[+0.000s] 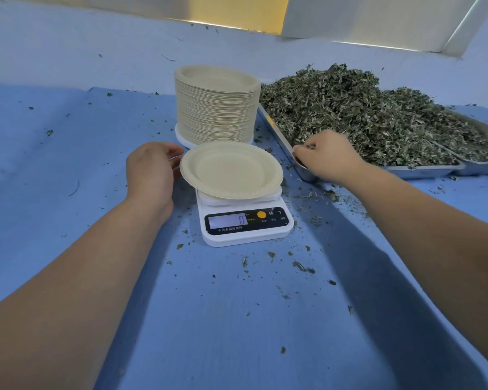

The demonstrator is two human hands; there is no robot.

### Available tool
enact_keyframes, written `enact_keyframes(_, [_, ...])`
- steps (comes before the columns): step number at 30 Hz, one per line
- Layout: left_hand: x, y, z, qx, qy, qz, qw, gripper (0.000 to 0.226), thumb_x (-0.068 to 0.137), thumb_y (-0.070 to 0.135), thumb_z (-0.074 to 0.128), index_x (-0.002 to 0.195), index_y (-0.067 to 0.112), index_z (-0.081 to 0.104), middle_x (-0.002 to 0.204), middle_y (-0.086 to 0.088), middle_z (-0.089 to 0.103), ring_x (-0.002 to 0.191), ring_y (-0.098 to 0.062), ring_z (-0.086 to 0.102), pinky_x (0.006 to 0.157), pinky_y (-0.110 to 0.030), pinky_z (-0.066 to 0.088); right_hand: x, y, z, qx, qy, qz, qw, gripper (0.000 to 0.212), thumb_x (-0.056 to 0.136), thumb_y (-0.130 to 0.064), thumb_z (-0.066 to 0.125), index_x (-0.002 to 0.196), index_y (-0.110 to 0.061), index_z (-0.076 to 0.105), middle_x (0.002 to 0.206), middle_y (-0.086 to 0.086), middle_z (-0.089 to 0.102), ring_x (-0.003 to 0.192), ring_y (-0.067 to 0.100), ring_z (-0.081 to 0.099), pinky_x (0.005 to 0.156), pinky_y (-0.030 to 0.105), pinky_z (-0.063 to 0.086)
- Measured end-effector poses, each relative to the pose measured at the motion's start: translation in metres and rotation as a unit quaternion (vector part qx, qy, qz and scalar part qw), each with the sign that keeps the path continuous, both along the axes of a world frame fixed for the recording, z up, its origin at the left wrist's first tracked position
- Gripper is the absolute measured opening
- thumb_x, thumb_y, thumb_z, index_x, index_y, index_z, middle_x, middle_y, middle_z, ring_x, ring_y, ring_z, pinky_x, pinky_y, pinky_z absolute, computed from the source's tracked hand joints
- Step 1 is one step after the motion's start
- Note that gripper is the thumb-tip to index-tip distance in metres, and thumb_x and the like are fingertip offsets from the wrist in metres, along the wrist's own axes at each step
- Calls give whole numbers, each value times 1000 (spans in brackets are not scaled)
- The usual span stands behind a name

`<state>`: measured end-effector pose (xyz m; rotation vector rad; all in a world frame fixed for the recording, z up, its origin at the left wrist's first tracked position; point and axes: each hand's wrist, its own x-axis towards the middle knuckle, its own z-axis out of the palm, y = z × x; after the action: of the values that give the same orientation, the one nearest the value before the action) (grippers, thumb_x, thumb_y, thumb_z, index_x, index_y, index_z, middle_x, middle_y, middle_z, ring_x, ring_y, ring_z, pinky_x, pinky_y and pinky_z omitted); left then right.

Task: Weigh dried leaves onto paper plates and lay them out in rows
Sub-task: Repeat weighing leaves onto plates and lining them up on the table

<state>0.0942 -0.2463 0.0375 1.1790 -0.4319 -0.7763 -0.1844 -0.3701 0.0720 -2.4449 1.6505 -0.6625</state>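
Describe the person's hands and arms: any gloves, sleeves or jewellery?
The left hand and right hand are ungloved, with no rings, watch or bands showing. The forearms are uncovered too; no sleeve shows up to the frame edge.

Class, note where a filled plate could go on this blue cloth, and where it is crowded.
Free: blue cloth left of the left hand, and the near strip in front of the scale. Crowded: behind and right of the scale, by plate stack, tray and right hand.
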Motion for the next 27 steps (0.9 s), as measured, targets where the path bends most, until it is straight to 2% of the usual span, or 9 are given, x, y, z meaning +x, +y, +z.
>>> enact_keyframes(5, [1, 0, -2, -2, 0, 2, 1000, 23, 83, 8, 48, 83, 11, 71, 92, -8, 77, 79, -17, 73, 63, -23, 55, -2, -14, 10, 19, -2, -21, 1000, 55, 98, -39, 55, 51, -18, 35, 37, -9, 24, 33, 11, 20, 44, 24, 21])
enact_keyframes(12, [2, -2, -3, 0, -3, 2, 1000, 27, 83, 7, 46, 83, 11, 72, 97, -11, 77, 87, -22, 74, 64, -25, 55, -6, -21, 21, 8, -26, -47, 999, 56, 97, -43, 54, 51, -20, 31, 36, -11, 23, 31, 11, 20, 47, 24, 25])
enact_keyframes(15, [1, -2, -3, 1, -9, 2, 1000, 28, 83, 6, 45, 83, 11, 72, 99, -11, 77, 92, -24, 75, 67, -26, 56, -3, -18, 34, -19, -68, -46, 996, 52, 94, -43, 52, 52, -20, 33, 38, -11, 24, 32, 9, 18, 45, 22, 24])
enact_keyframes(22, [0, -2, -3, -3, -22, 2, 1000, 28, 82, 5, 44, 82, 10, 72, 101, -13, 77, 88, -22, 73, 64, -25, 54, 35, 3, 69, -59, -136, 3, 989, 51, 95, -41, 54, 54, -20, 31, 48, -4, 26, 38, 11, 17, 52, 26, 22])
enact_keyframes(27, [0, -2, -4, 1, -28, -3, 1000, 28, 81, 6, 44, 84, 9, 72, 101, -14, 76, 87, -21, 72, 63, -25, 53, 77, 28, 79, -61, -167, 68, 982, 55, 96, -41, 56, 53, -21, 29, 46, -7, 22, 42, 12, 20, 50, 29, 18])
